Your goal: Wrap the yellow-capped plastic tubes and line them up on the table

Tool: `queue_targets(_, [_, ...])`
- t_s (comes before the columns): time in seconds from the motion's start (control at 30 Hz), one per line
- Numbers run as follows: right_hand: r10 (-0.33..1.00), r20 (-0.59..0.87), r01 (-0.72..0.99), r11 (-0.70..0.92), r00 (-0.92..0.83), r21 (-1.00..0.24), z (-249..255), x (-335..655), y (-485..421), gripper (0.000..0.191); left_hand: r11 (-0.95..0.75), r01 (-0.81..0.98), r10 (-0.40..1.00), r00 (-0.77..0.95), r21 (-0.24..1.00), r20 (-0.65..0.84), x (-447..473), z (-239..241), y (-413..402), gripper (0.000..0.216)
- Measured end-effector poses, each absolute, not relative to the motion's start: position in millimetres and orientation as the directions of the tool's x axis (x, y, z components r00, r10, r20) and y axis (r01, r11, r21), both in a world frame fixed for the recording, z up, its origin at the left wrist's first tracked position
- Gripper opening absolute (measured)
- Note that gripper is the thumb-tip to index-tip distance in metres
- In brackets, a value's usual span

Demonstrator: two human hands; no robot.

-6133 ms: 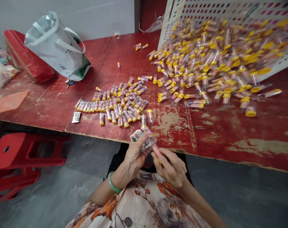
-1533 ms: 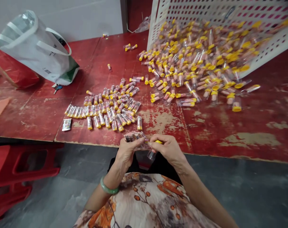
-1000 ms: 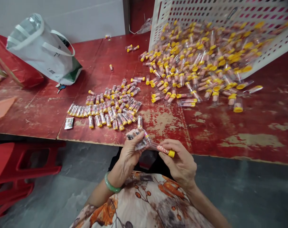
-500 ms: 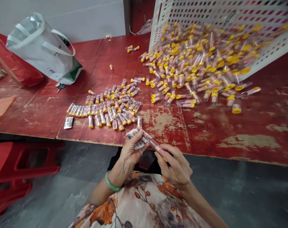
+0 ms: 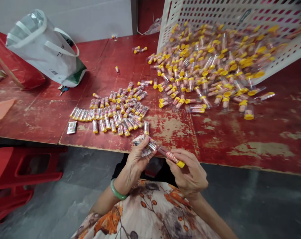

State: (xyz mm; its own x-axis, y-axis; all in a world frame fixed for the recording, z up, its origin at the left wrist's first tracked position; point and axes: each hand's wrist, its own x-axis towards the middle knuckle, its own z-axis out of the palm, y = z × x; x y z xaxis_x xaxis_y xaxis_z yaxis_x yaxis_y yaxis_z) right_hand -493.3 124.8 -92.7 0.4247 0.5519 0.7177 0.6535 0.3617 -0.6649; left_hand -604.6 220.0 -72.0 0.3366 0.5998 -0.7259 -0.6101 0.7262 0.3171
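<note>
My left hand (image 5: 138,156) is closed on several small printed sachets (image 5: 146,151), pinched under the thumb. In my right hand (image 5: 187,172) is a clear plastic tube (image 5: 169,155) with a yellow cap and a pink-and-white patterned filling, held between thumb and fingers. The tube's far end meets a sachet at my left fingertips; whether that sachet is inside the tube I cannot tell. Just beyond my left hand a filled tube (image 5: 146,127) lies on the table. Farther off, many filled tubes (image 5: 113,109) lie in rough rows, with one loose sachet (image 5: 71,127) to their left.
A white plastic basket (image 5: 165,30) lies tipped at the back right, spilling a heap of yellow-capped tubes (image 5: 197,73) onto the red table (image 5: 222,136). A white bag (image 5: 48,56), a red bag (image 5: 23,69) and keys (image 5: 63,89) are at the left. Red stools (image 5: 23,166) stand below.
My right hand has moved a little right, away from my left hand, with the tube still in it. More of the tube's patterned part and yellow cap now shows.
</note>
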Motion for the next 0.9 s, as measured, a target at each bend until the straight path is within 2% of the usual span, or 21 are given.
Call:
queue_targets(0.17, [0.557,0.748,0.699,0.37,0.361,-0.613,-93,-491,126,0.034,0.76,-0.586,0.558,0.369,0.28,-0.743,-606,-71,221,0.014])
queue_targets(0.37, [0.567,0.802,0.789,0.4,0.187,-0.467,-97,-493,125,0.052,0.768,-0.57,0.571,0.4,0.293,-0.717,-607,-73,220,0.018])
queue_targets(0.57, [0.559,0.767,0.738,0.364,0.314,-0.568,-95,-495,128,0.038,0.752,-0.545,0.622,0.402,0.37,-0.672,-607,-66,217,0.025])
queue_targets(0.63, [0.573,0.777,0.786,0.341,0.262,-0.516,-96,-493,127,0.038,0.752,-0.531,0.626,0.389,0.391,-0.676,-607,-65,217,0.026])
queue_targets(0.8, [0.566,0.822,0.945,0.235,0.056,-0.227,-102,-493,123,0.048,0.706,-0.51,0.694,0.354,0.492,-0.627,-605,-67,215,0.034])
queue_targets(0.83, [0.561,0.826,0.948,0.226,0.061,-0.223,-103,-494,123,0.049,0.69,-0.508,0.712,0.346,0.516,-0.611,-604,-67,214,0.035])
queue_targets(0.9, [0.556,0.823,0.925,0.239,0.119,-0.295,-105,-496,124,0.051,0.658,-0.515,0.744,0.329,0.55,-0.581,-603,-68,212,0.037])
